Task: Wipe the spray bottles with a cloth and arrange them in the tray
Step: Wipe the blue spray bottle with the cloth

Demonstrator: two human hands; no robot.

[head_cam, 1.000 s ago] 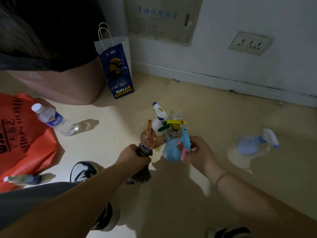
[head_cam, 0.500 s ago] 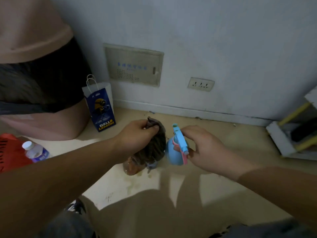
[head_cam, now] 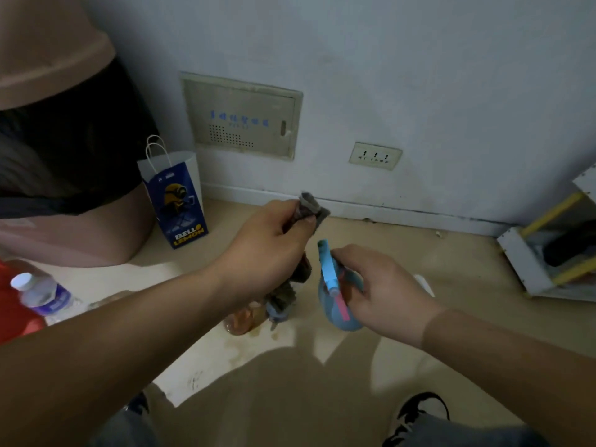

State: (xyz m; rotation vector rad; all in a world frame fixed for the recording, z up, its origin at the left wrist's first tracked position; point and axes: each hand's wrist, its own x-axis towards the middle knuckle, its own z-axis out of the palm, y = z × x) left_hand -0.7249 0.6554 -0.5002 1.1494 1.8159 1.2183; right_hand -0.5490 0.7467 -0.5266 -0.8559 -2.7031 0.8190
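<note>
Spray bottle (head_cam: 335,306): blue with a pink trigger, held above the floor in the right hand (head_cam: 383,285), fingers (head_cam: 350,253) curled round its neck.
Cloth (head_cam: 310,208): dark grey, bunched in the clenched left hand (head_cam: 267,250), hanging just left of the bottle.
Amber bottle (head_cam: 243,321): on the floor, partly behind the cloth.
Paper bag (head_cam: 175,201): blue, reads "BELL LEMON"; contents hidden.
Water bottle (head_cam: 42,295): white cap, label unreadable.
Wall panel (head_cam: 240,117): blue writing, too blurred to read.

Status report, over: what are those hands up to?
Left hand grips cloth. Right hand holds blue bottle, cloth not touching it. Orange bottle on floor under cloth.
</note>
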